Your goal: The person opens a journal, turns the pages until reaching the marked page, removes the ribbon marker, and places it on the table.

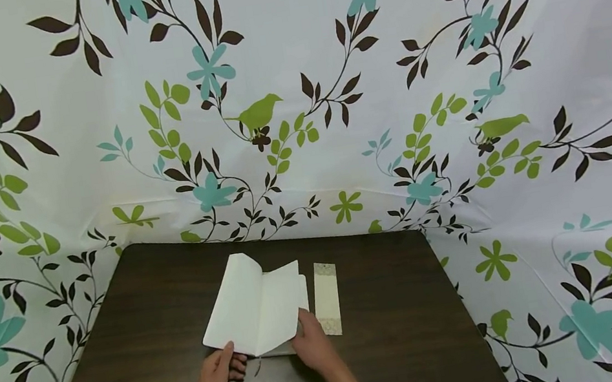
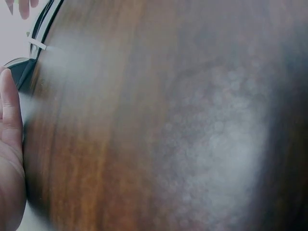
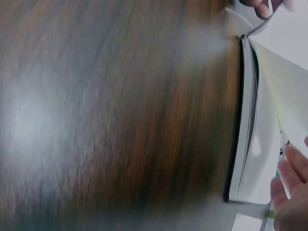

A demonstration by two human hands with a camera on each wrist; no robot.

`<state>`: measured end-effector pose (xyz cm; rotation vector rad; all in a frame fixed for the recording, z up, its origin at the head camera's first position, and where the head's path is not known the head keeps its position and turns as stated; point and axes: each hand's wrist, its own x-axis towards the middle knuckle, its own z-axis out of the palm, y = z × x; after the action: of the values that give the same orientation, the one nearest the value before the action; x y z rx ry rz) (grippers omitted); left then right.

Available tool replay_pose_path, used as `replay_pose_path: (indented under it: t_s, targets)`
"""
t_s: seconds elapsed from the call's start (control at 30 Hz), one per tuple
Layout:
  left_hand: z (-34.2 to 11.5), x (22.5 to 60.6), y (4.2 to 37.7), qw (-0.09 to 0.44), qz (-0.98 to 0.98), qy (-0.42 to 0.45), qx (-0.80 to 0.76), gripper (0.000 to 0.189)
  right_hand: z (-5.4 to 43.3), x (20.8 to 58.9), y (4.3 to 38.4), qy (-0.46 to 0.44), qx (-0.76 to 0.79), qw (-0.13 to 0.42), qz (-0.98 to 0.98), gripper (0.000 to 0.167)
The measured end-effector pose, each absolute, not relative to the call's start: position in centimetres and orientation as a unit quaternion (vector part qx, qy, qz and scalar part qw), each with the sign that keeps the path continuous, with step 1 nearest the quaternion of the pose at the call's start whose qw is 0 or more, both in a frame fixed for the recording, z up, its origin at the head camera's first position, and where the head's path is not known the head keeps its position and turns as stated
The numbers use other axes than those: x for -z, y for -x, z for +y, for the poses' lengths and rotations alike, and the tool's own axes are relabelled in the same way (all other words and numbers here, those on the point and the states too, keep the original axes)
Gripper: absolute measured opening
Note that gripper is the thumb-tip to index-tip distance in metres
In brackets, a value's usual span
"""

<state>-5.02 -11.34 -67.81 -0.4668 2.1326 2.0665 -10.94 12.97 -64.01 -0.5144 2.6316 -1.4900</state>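
A notebook [image 1: 244,314] with blank white pages lies open on the dark wooden table. My left hand [image 1: 213,379] holds its lower left corner, thumb on top of the page and fingers below the edge. On the other side my right hand [image 1: 312,345] pinches the lower right corner of a page [image 1: 281,317] raised off the stack. From the spine hangs a thin ribbon [image 1: 258,369]. The right wrist view shows the page block [image 3: 250,139] edge-on, with the right hand's fingers [image 3: 293,166] beside the lifted page.
To the right of the notebook lies a cream strip [image 1: 327,299] with patterned ends, like a bookmark. The brown table [image 1: 408,333] ends at the back against a white cloth [image 1: 302,165] printed with leaves, birds and flowers.
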Motion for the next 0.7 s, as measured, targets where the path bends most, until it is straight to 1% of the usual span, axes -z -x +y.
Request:
replay_pose_path:
  t_s: [0.07,0.17,0.3,0.37,0.47,0.7]
  targets:
    - [-11.4,67.9,4.8,0.072,0.708,0.158,-0.684,0.054,12.4,64.1,10.4,0.172,0.477,0.063,0.860,0.035]
    - [-11.5,68.0,4.6,0.078,0.706,0.159,-0.685,0.055,11.5,64.4,9.6,0.166,0.453,0.109,0.869,0.042]
    - [-11.5,68.1,4.7,0.074,0.703,0.153,-0.690,0.054,10.4,64.6,8.9,0.192,0.434,0.145,0.868,0.052]
    - [-11.6,68.1,4.9,0.071,0.701,0.149,-0.693,0.052,9.9,64.6,8.6,0.218,0.414,0.150,0.871,0.056]
    - [-11.7,68.1,5.1,0.071,0.699,0.146,-0.696,0.047,9.3,64.6,8.2,0.253,0.379,0.145,0.878,0.056]
    - [-11.9,68.1,5.4,0.074,0.700,0.149,-0.694,0.045,8.6,64.7,7.7,0.284,0.308,0.101,0.902,0.054]
